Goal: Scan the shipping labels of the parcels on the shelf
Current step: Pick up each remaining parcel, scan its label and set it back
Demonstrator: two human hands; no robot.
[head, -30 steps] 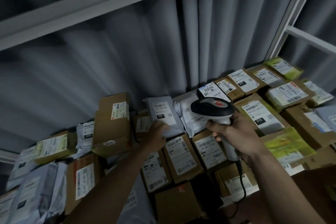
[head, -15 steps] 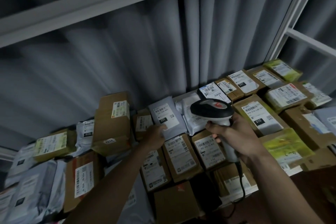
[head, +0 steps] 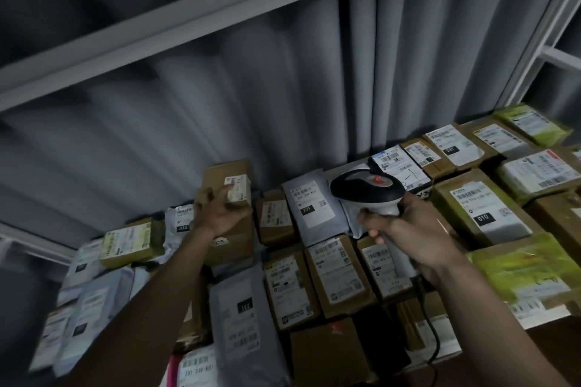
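Parcels [head: 339, 270] lie packed side by side across the shelf [head: 553, 328], filling the lower half of the frame. A tall cardboard box [head: 229, 239] stands left of centre, the left hand [head: 217, 214] on it. Right of it, the right hand [head: 412, 236] holds a barcode scanner [head: 367, 190] above the parcels.

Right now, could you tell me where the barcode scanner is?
In the head view, the barcode scanner is right of centre, gripped by the right hand above the parcels, beside the grey mailer marked 231.

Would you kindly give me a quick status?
Right hand grips scanner. Left hand on tall box. Nothing blocking labels.
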